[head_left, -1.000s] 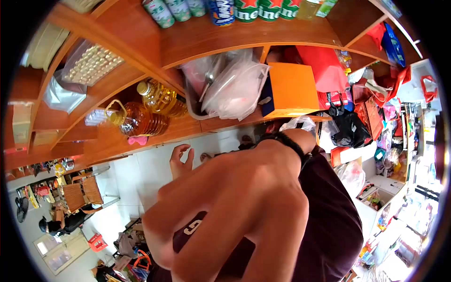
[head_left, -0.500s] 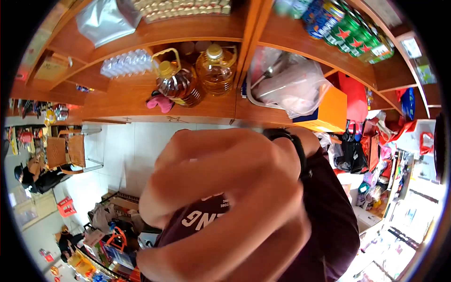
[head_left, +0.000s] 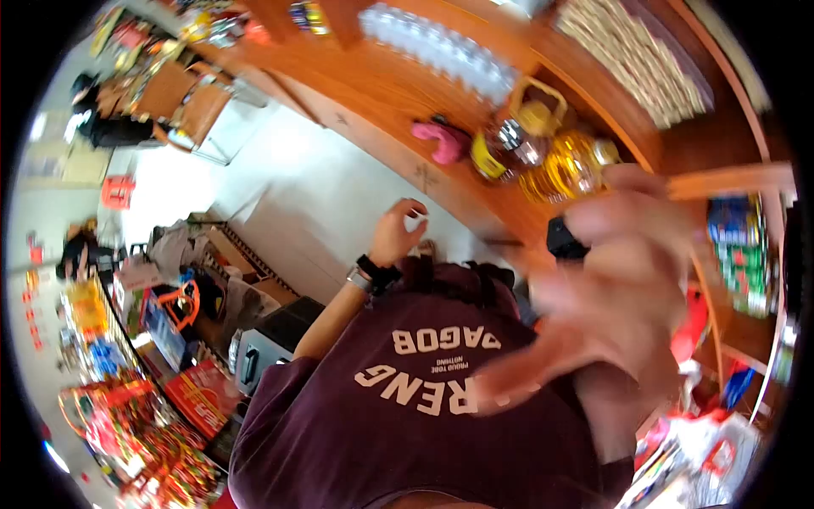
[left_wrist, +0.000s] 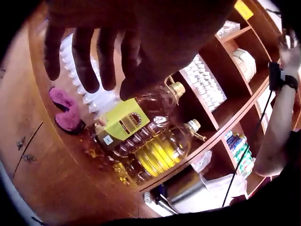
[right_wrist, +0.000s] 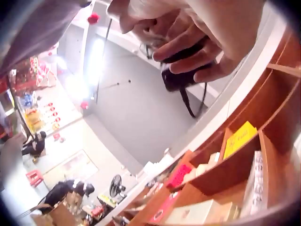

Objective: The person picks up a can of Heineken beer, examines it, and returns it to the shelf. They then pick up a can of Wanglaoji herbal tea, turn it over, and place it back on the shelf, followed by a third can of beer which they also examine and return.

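Note:
My left hand point(head_left: 397, 236) hangs loosely in front of the wooden cabinet, with a dark band at its wrist. In the left wrist view its dark, spread fingers point(left_wrist: 84, 66) overlap the shelf by two large oil bottles and hold nothing. One oil bottle point(left_wrist: 124, 123) has a yellow-green label; the other oil bottle point(left_wrist: 162, 157) contains yellow oil. My right hand point(head_left: 619, 271) is raised close to the head camera, blurred, fingers spread. In the right wrist view its fingers overlap a black box-shaped device point(right_wrist: 178, 77) with a cable.
A pink fuzzy item point(head_left: 441, 142) and a row of clear plastic containers point(head_left: 441, 51) sit near the bottles. Cans point(head_left: 742, 267) stand in another compartment. A wooden chair point(head_left: 182, 93), a red stool point(head_left: 117, 192) and other people are farther off.
The head view has swung, so the oil bottles now appear at the right. My right hand has moved from the middle to the right, its fingers spreading. My left hand shows fully.

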### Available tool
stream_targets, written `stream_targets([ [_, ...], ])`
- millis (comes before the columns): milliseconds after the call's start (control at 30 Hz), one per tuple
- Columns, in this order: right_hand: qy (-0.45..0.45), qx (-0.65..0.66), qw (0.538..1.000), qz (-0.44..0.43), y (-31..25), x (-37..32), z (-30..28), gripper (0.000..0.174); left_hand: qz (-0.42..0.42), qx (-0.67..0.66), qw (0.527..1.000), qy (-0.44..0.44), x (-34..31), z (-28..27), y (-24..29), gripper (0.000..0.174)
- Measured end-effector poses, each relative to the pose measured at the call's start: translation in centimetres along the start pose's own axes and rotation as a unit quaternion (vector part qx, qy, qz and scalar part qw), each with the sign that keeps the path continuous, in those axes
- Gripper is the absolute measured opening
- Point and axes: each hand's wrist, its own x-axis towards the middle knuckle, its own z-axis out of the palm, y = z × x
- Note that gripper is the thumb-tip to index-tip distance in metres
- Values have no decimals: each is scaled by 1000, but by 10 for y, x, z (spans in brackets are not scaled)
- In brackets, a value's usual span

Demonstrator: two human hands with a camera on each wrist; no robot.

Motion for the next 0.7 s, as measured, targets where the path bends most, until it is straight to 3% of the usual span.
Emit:
stream_targets([
  [100,-31,34,998,43,17,-4,60,44,-37,-31,999,10,2,-17,14,20],
  [167,-34,85,990,105,18,-17,103,33,-82,-105,991,21,0,-27,16,19],
  [267,-39,148,975,163,28,-34,149,19,-87,-102,990,38,-5,-48,8,17],
  [367,-64,223,942,243,32,-59,186,13,-96,-99,984,112,-14,-55,-10,11],
  [467,-89,279,905,308,36,-77,222,13,-137,-142,970,141,-25,-60,-21,12],
  [500,-98,306,887,331,37,-79,233,12,-141,-145,971,125,-26,-76,-1,15],
  [600,-159,326,883,298,45,-76,260,15,-128,-192,966,120,-38,-87,-10,26],
  [700,-157,371,873,274,55,-67,288,16,-194,-225,944,146,-51,-97,-23,30],
])
